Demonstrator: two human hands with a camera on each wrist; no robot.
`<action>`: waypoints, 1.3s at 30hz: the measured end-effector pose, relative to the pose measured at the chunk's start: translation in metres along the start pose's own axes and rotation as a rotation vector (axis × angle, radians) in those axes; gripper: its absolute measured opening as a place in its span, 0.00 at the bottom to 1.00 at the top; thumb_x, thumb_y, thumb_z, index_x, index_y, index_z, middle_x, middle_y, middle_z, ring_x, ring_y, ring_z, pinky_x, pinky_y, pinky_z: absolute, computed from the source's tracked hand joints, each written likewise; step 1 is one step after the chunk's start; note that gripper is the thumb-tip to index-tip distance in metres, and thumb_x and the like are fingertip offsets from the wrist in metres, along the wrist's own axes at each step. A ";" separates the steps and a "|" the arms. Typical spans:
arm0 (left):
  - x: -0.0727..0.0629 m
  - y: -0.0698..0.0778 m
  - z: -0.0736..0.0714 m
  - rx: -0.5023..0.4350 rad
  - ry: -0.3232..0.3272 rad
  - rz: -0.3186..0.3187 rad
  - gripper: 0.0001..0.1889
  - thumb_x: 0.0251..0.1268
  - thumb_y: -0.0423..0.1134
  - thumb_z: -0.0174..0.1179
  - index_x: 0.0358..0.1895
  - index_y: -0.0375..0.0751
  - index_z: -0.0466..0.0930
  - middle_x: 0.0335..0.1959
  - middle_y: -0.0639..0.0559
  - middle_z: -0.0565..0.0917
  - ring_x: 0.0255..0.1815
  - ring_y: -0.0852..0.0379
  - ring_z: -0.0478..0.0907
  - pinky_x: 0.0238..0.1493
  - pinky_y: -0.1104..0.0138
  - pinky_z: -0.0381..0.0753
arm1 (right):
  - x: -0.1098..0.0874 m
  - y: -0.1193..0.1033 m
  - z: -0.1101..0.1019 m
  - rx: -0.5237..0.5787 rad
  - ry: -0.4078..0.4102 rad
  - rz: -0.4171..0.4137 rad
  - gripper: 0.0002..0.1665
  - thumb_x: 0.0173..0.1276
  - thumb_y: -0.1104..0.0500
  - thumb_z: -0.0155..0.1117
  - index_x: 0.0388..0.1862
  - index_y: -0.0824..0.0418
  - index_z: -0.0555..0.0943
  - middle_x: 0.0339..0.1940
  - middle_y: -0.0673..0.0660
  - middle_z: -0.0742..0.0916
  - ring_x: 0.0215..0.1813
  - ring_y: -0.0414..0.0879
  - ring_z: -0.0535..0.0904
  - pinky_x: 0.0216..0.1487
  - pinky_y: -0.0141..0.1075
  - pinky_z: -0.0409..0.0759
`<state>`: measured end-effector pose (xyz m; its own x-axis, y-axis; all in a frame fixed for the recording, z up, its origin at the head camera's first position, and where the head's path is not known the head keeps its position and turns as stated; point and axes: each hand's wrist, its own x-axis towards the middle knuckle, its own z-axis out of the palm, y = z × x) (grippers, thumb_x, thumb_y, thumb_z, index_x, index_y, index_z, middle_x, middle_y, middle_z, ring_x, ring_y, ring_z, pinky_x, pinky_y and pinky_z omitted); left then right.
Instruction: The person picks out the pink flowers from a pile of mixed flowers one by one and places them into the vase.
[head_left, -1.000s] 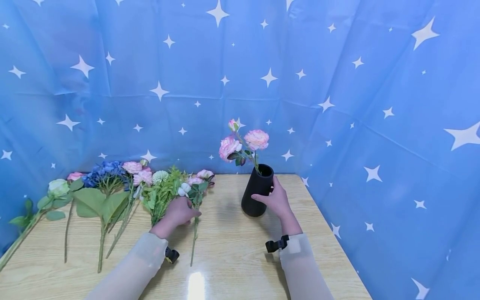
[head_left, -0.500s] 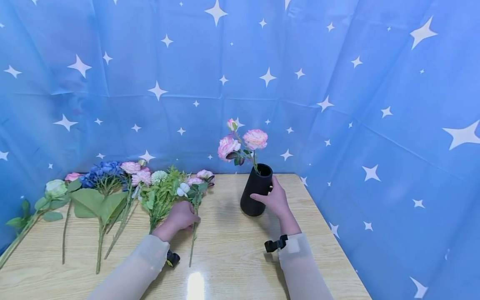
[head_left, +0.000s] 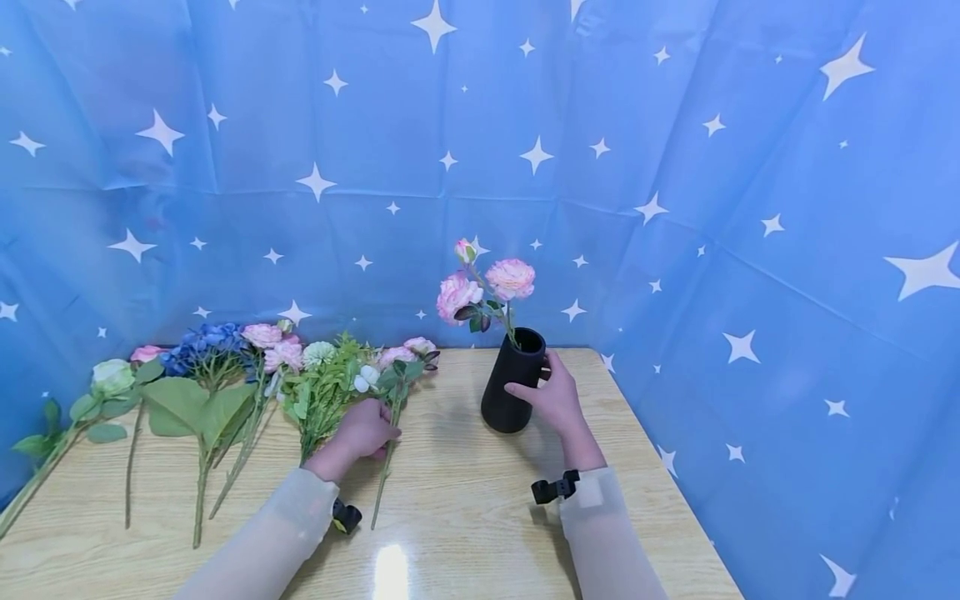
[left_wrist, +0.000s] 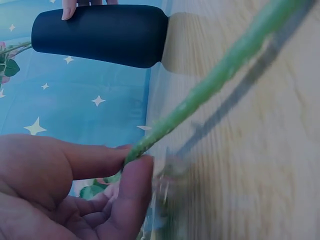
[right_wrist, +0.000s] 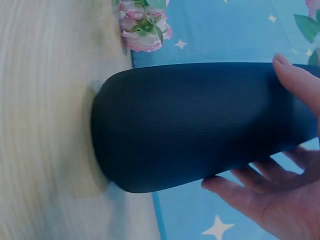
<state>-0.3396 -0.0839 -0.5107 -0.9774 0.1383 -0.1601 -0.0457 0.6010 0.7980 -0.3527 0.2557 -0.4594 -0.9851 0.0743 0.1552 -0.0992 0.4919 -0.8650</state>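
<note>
Pivoted since the earlier frame: green-stemmed pink flower spray, top end rightward, lower end leftward. Left hand: thumb and finger pinching its stem, over pale wood-grain table. Right hand: fingers curled round tapered matte-black vase.

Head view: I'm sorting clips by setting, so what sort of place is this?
Probably a makeshift indoor filming corner, though the wider room is out of view: a star-printed blue backdrop hangs behind a wood-grain table, where loose flowers lie to the left of a black vase.
</note>
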 end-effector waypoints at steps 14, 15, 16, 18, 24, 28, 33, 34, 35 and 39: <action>-0.004 0.016 -0.006 -0.068 0.176 0.144 0.12 0.71 0.33 0.68 0.50 0.31 0.79 0.25 0.51 0.80 0.20 0.57 0.82 0.28 0.65 0.83 | -0.008 -0.026 -0.013 0.194 0.180 -0.116 0.45 0.67 0.55 0.80 0.80 0.57 0.70 0.70 0.63 0.81 0.74 0.58 0.77 0.75 0.55 0.78; -0.005 0.018 -0.007 -0.070 0.190 0.159 0.12 0.70 0.33 0.69 0.50 0.31 0.79 0.26 0.50 0.82 0.21 0.57 0.81 0.30 0.65 0.83 | -0.008 -0.028 -0.013 0.216 0.205 -0.129 0.44 0.67 0.56 0.80 0.79 0.58 0.71 0.70 0.63 0.81 0.73 0.57 0.77 0.74 0.54 0.78; -0.007 0.021 -0.009 -0.074 0.199 0.173 0.12 0.71 0.33 0.69 0.50 0.32 0.79 0.28 0.50 0.83 0.21 0.57 0.81 0.30 0.65 0.83 | -0.009 -0.030 -0.013 0.243 0.233 -0.142 0.42 0.67 0.58 0.80 0.77 0.59 0.73 0.69 0.63 0.82 0.73 0.56 0.78 0.73 0.52 0.79; -0.011 0.027 -0.011 -0.079 0.217 0.198 0.11 0.70 0.33 0.69 0.48 0.33 0.79 0.31 0.48 0.84 0.23 0.57 0.82 0.30 0.65 0.84 | -0.011 -0.034 -0.012 0.304 0.293 -0.176 0.38 0.67 0.61 0.79 0.74 0.61 0.75 0.67 0.64 0.83 0.70 0.56 0.80 0.71 0.47 0.81; -0.024 0.044 -0.021 -0.127 0.254 0.231 0.11 0.70 0.31 0.69 0.49 0.34 0.79 0.38 0.44 0.83 0.30 0.56 0.84 0.30 0.66 0.87 | -0.020 -0.052 -0.007 0.483 0.423 -0.297 0.28 0.65 0.72 0.76 0.64 0.65 0.81 0.57 0.62 0.87 0.61 0.54 0.85 0.62 0.32 0.86; -0.032 0.053 -0.027 -0.058 0.326 0.269 0.12 0.70 0.34 0.70 0.50 0.35 0.79 0.39 0.44 0.85 0.34 0.54 0.84 0.37 0.63 0.87 | -0.028 -0.064 -0.003 0.575 0.406 -0.385 0.25 0.64 0.77 0.73 0.61 0.71 0.82 0.51 0.57 0.89 0.55 0.47 0.88 0.58 0.30 0.87; -0.043 0.063 -0.034 -0.004 0.403 0.324 0.11 0.70 0.36 0.71 0.49 0.36 0.80 0.39 0.45 0.87 0.38 0.52 0.86 0.45 0.55 0.87 | -0.036 -0.073 0.005 0.644 0.330 -0.464 0.23 0.65 0.79 0.70 0.59 0.80 0.80 0.48 0.53 0.91 0.52 0.40 0.89 0.56 0.31 0.88; -0.045 0.065 -0.035 -0.006 0.412 0.335 0.11 0.70 0.36 0.71 0.48 0.37 0.80 0.38 0.45 0.87 0.37 0.52 0.86 0.44 0.55 0.87 | -0.038 -0.075 0.007 0.645 0.315 -0.478 0.23 0.64 0.79 0.70 0.59 0.80 0.80 0.47 0.52 0.91 0.51 0.40 0.89 0.56 0.32 0.88; -0.047 0.067 -0.035 -0.005 0.420 0.347 0.11 0.70 0.36 0.71 0.48 0.37 0.80 0.38 0.45 0.87 0.37 0.52 0.86 0.44 0.55 0.87 | -0.039 -0.076 0.009 0.644 0.298 -0.494 0.22 0.64 0.79 0.70 0.58 0.82 0.80 0.47 0.52 0.92 0.51 0.39 0.90 0.55 0.32 0.88; -0.056 0.075 -0.037 0.023 0.466 0.392 0.12 0.70 0.36 0.71 0.50 0.36 0.81 0.37 0.46 0.87 0.35 0.53 0.85 0.41 0.58 0.87 | -0.045 -0.080 0.017 0.623 0.214 -0.541 0.21 0.64 0.80 0.70 0.56 0.83 0.80 0.47 0.50 0.93 0.49 0.39 0.91 0.54 0.32 0.89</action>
<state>-0.2963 -0.0761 -0.4208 -0.9082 -0.0030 0.4184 0.3355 0.5925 0.7324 -0.3033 0.1982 -0.4054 -0.7382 0.1600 0.6554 -0.6696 -0.0553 -0.7407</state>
